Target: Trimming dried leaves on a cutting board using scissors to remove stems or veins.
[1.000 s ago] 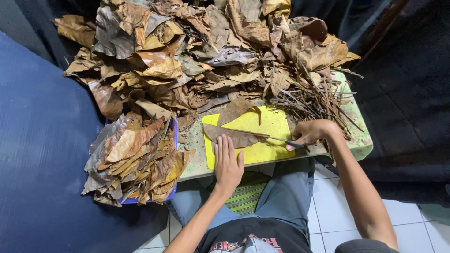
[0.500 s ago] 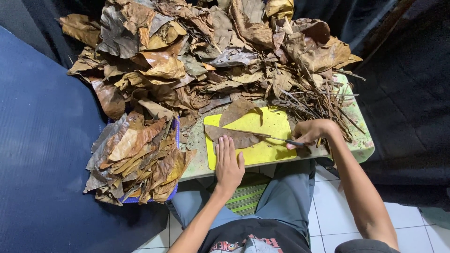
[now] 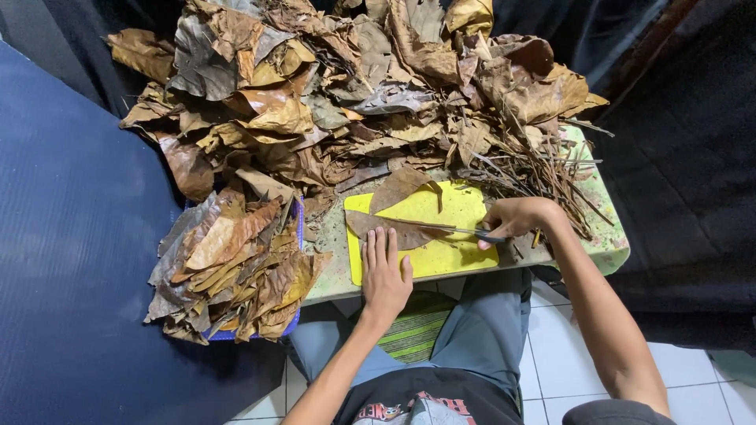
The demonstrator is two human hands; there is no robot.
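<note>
The left hand (image 3: 385,273) lies flat, fingers spread, pinning a brown leaf (image 3: 391,230) on the yellow board (image 3: 449,208) at the tabletop's near edge. The right hand (image 3: 516,218) grips a knife (image 3: 445,228) across it, mid-cut; the stroke likely needs steady pressure along the rib.

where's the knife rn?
Head view, right of centre: the knife is in the right hand, its blade lying across the dried leaf on the yellow cutting board, beside the left hand.
</note>
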